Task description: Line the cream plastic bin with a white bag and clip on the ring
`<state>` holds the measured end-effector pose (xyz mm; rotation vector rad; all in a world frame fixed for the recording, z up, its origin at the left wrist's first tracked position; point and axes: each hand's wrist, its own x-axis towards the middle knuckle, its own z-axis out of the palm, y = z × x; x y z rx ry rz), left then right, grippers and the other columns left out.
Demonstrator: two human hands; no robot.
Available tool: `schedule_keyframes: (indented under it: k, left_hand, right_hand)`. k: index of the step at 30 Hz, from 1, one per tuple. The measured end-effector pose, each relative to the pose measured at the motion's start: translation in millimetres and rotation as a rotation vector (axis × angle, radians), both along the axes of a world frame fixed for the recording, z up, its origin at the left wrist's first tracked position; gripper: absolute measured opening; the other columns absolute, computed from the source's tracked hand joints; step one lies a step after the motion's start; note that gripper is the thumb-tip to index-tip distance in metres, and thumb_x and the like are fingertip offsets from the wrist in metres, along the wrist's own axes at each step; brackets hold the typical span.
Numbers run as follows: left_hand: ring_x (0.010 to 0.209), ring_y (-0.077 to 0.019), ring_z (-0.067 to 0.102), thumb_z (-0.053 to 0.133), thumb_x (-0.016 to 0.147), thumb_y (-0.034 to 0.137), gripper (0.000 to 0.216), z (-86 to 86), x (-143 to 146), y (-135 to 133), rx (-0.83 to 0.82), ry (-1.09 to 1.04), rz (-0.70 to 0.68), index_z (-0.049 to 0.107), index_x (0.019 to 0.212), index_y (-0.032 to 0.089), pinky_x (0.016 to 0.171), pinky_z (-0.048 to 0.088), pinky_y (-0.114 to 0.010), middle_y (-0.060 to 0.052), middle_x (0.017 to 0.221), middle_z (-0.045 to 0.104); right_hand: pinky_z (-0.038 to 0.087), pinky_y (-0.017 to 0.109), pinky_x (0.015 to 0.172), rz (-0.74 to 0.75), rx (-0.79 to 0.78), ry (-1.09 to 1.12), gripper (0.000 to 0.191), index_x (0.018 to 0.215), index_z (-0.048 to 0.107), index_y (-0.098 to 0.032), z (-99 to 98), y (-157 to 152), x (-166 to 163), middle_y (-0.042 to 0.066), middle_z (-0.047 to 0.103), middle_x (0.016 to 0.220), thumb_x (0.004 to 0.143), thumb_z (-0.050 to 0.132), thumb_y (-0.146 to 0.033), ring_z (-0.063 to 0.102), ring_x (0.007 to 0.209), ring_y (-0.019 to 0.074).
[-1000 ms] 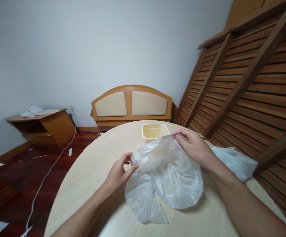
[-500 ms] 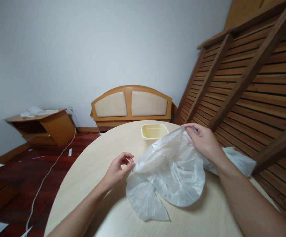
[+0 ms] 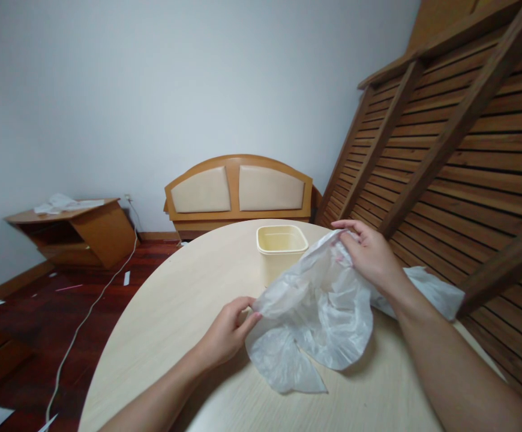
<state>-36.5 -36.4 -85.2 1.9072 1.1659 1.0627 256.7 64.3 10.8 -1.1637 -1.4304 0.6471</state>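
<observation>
A thin, whitish see-through plastic bag [image 3: 306,318] hangs between both hands above the round table [image 3: 166,306], its lower edge drooping in two lobes. My left hand [image 3: 229,330] pinches the bag's upper left edge between thumb and fingers. At the upper right corner, my right hand [image 3: 369,252] is closed on the bag, the thumb over the film and part of the hand's inner side seen through it. Just behind the bag stands a pale yellow plastic bin [image 3: 272,264], upright with its mouth up; the bag covers its lower right part.
A white plastic bundle [image 3: 434,294] lies at the table's right edge, partly behind my right forearm. Slatted wooden panels [image 3: 472,168] lean on the right. Beyond the table stands a headboard [image 3: 238,186]. At left are a low cabinet [image 3: 103,234] and a floor cable [image 3: 87,321].
My left hand has moved right and a little down, and the bag's left side has shifted right with it. More of the bin's front shows. My right hand has barely moved.
</observation>
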Motion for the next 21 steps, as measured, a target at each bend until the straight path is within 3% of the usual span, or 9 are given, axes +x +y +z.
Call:
schedule_keyframes:
  k: [5,10,15,21]
  left_hand:
    - [0.059,-0.0127,0.055,0.069,0.081,0.06,0.045,9.6,-18,10,-0.072,-0.343,0.254,0.064,0.084,0.016,0.055,0.044,-0.022,0.001,0.066,0.062]
    - [0.05,-0.0088,0.052,0.079,0.07,0.059,0.052,22.5,-37,17,-0.123,-0.589,0.455,0.061,0.093,0.016,0.046,0.036,-0.017,0.004,0.063,0.061]
    - [0.049,-0.0088,0.055,0.085,0.065,0.047,0.057,27.9,-43,19,-0.211,-0.762,0.424,0.059,0.108,0.019,0.048,0.044,-0.018,0.005,0.067,0.064]
    - [0.07,-0.0122,0.064,0.078,0.071,0.033,0.033,23.5,-43,17,-0.093,-0.707,0.342,0.07,0.099,0.018,0.061,0.054,-0.023,-0.003,0.093,0.072]
  right_hand:
    - [0.051,0.03,0.046,-0.045,0.027,-0.031,0.025,0.104,0.066,-0.022,3.1,1,6,0.006,0.071,0.081,0.081,0.061,-0.031,0.063,0.057,0.0194]
    - [0.053,0.03,0.064,-0.073,0.123,-0.23,0.02,0.094,0.069,-0.02,-3.0,6,12,0.006,0.073,0.085,0.078,0.063,-0.032,0.066,0.072,0.02]
    - [0.051,0.031,0.068,-0.054,0.145,-0.338,0.018,0.089,0.069,-0.02,-10.5,11,15,0.006,0.073,0.086,0.078,0.059,-0.031,0.066,0.078,0.0209]
    - [0.051,0.03,0.063,0.035,0.048,-0.431,0.019,0.078,0.071,-0.019,-9.9,9,19,0.004,0.075,0.08,0.076,0.052,-0.025,0.065,0.068,0.0192]
